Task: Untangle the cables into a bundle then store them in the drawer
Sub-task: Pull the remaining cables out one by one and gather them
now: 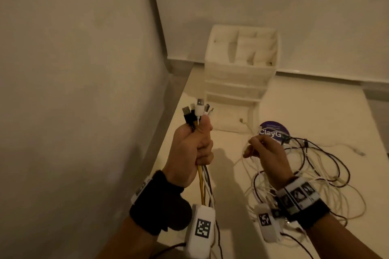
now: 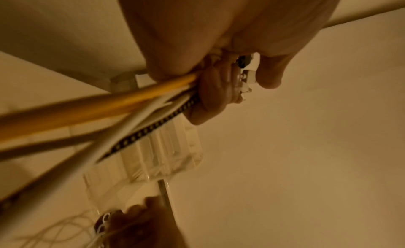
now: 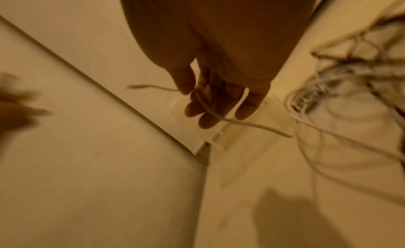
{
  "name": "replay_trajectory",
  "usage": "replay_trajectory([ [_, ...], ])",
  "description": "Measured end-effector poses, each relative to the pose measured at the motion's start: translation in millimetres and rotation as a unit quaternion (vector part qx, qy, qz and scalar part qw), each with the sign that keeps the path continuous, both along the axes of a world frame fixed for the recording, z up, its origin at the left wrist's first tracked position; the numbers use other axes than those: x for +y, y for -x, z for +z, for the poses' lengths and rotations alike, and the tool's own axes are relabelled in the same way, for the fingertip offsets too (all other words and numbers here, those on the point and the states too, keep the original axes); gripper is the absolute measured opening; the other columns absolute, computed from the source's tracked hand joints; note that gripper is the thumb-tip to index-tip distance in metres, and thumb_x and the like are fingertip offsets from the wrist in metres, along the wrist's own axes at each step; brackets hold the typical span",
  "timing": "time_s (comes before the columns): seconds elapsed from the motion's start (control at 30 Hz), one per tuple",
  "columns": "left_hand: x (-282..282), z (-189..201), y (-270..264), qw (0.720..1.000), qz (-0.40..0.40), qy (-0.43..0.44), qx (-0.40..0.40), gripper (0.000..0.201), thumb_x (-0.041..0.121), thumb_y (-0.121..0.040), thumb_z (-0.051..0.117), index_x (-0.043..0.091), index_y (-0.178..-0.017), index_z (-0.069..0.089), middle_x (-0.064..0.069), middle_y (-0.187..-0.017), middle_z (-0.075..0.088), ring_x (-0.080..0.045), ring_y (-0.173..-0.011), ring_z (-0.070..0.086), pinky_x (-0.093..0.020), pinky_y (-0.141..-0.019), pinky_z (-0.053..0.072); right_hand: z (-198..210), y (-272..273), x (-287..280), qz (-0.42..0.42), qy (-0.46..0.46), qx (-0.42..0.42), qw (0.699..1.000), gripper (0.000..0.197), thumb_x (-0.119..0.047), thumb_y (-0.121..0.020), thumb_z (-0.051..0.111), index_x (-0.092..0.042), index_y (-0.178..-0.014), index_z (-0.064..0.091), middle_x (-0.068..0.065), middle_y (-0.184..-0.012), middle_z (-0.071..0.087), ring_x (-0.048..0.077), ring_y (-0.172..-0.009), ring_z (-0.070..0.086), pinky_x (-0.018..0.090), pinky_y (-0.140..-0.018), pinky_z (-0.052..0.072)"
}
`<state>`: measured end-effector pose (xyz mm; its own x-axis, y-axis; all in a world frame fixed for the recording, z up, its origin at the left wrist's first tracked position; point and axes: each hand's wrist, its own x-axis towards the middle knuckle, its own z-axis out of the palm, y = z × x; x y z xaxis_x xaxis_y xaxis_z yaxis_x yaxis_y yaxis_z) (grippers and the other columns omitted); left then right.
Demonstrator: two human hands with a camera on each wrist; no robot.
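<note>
My left hand (image 1: 194, 145) grips a bundle of cable ends (image 1: 196, 111) upright in a fist, with several USB plugs sticking out above the thumb. Yellow, white and black cables (image 2: 122, 111) run down out of the fist past the wrist. My right hand (image 1: 264, 153) hovers to the right and pinches a thin white cable (image 3: 210, 109) between thumb and fingers. That cable leads into the tangled pile of white and dark cables (image 1: 315, 174) on the white table. The white drawer unit (image 1: 240, 75) stands at the back, its lowest drawer (image 1: 233, 120) pulled out.
A round purple lid or tin (image 1: 273, 132) lies beside the open drawer, partly under the cables. A wall (image 1: 73, 69) runs close along the left of the table (image 1: 231, 206). A loose white plug end (image 1: 360, 152) lies at the far right.
</note>
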<state>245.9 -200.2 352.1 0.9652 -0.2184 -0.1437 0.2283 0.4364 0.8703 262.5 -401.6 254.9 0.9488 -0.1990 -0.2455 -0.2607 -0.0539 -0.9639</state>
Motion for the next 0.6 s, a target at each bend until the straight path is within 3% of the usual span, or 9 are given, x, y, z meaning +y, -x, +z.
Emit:
replay_trajectory([
  [0.07, -20.3, -0.3, -1.9, 0.998, -0.011, -0.048, -0.034, 0.046, 0.044, -0.084, 0.065, 0.015, -0.072, 0.031, -0.003, -0.059, 0.013, -0.014, -0.044, 0.01, -0.02, -0.04, 0.017, 39.9, 21.1, -12.7, -0.033, -0.045, -0.069, 0.996, 0.022, -0.013, -0.099, 0.049, 0.0, -0.084, 0.059, 0.013, -0.064, 0.061, 0.028, -0.063, 0.059, 0.04, -0.071, 0.052],
  [0.13, -44.5, 0.4, -3.1, 0.994, -0.016, -0.093, -0.059, 0.048, 0.043, -0.075, 0.072, 0.013, -0.072, 0.035, -0.001, -0.058, 0.02, -0.014, -0.043, 0.015, -0.021, -0.04, 0.022, 74.0, 40.1, -21.4, -0.027, -0.07, -0.12, 0.99, 0.024, -0.015, -0.1, 0.047, -0.003, -0.082, 0.058, 0.013, -0.063, 0.056, 0.027, -0.061, 0.053, 0.04, -0.065, 0.046],
  [0.23, -81.4, 5.3, -1.5, 0.986, -0.034, -0.136, -0.095, 0.045, 0.039, -0.068, 0.079, 0.01, -0.082, 0.048, 0.001, -0.06, 0.033, -0.012, -0.044, 0.028, -0.024, -0.043, 0.03, 107.1, 63.2, -25.2, 0.013, -0.008, -0.153, 0.988, 0.025, -0.021, -0.099, 0.049, -0.005, -0.082, 0.06, 0.008, -0.058, 0.053, 0.023, -0.054, 0.046, 0.037, -0.055, 0.04],
  [0.3, -103.6, 12.4, 3.6, 0.977, -0.046, -0.16, -0.133, 0.035, 0.029, -0.074, 0.08, 0.012, -0.09, 0.053, 0.01, -0.059, 0.042, -0.007, -0.047, 0.038, -0.019, -0.049, 0.037, 117.7, 76.0, -26.5, 0.044, 0.053, -0.159, 0.985, 0.027, -0.028, -0.098, 0.05, -0.01, -0.081, 0.062, 0.001, -0.053, 0.052, 0.014, -0.049, 0.045, 0.031, -0.051, 0.039],
  [0.33, -113.2, 15.9, 5.7, 0.974, -0.041, -0.17, -0.144, 0.027, 0.024, -0.079, 0.077, 0.013, -0.092, 0.056, 0.01, -0.06, 0.046, -0.006, -0.049, 0.044, -0.019, -0.052, 0.039, 120.2, 81.7, -27.3, 0.059, 0.083, -0.167, 0.981, 0.025, -0.027, -0.098, 0.05, -0.014, -0.08, 0.062, -0.001, -0.052, 0.052, 0.011, -0.047, 0.045, 0.028, -0.05, 0.038],
  [0.4, -129.4, 23.1, 10.5, 0.973, -0.026, -0.176, -0.144, 0.017, 0.026, -0.09, 0.064, 0.01, -0.088, 0.059, 0.002, -0.058, 0.042, -0.017, -0.051, 0.046, -0.03, -0.052, 0.04, 120.9, 92.8, -31.6, 0.067, 0.148, -0.172, 0.972, 0.023, -0.022, -0.097, 0.052, -0.019, -0.076, 0.06, -0.001, -0.052, 0.055, 0.007, -0.046, 0.047, 0.023, -0.05, 0.039],
  [0.43, -135.0, 25.8, 12.6, 0.974, -0.027, -0.174, -0.144, 0.029, 0.034, -0.095, 0.055, 0.011, -0.078, 0.057, -0.002, -0.056, 0.036, -0.024, -0.049, 0.039, -0.037, -0.048, 0.034, 119.6, 97.6, -34.1, 0.061, 0.168, -0.165, 0.97, 0.024, -0.023, -0.096, 0.053, -0.021, -0.073, 0.058, -0.001, -0.053, 0.057, 0.008, -0.047, 0.05, 0.023, -0.051, 0.04],
  [0.5, -143.9, 27.2, 16.7, 0.974, -0.047, -0.171, -0.143, 0.046, 0.048, -0.095, 0.042, 0.018, -0.06, 0.042, 0.0, -0.052, 0.024, -0.02, -0.046, 0.021, -0.034, -0.044, 0.02, 117.7, 107.2, -38.3, 0.048, 0.163, -0.146, 0.974, 0.026, -0.026, -0.096, 0.053, -0.018, -0.072, 0.057, 0.001, -0.055, 0.059, 0.008, -0.049, 0.051, 0.031, -0.055, 0.045],
  [0.6, -148.5, 30.8, 22.1, 0.968, -0.077, -0.173, -0.163, 0.057, 0.055, -0.094, 0.04, 0.011, -0.059, 0.037, -0.007, -0.053, 0.029, -0.015, -0.046, 0.023, -0.029, -0.044, 0.021, 116.4, 116.7, -43.1, 0.039, 0.12, -0.126, 0.984, 0.027, -0.026, -0.097, 0.051, -0.015, -0.074, 0.057, 0.001, -0.052, 0.056, 0.011, -0.048, 0.05, 0.038, -0.057, 0.044],
])
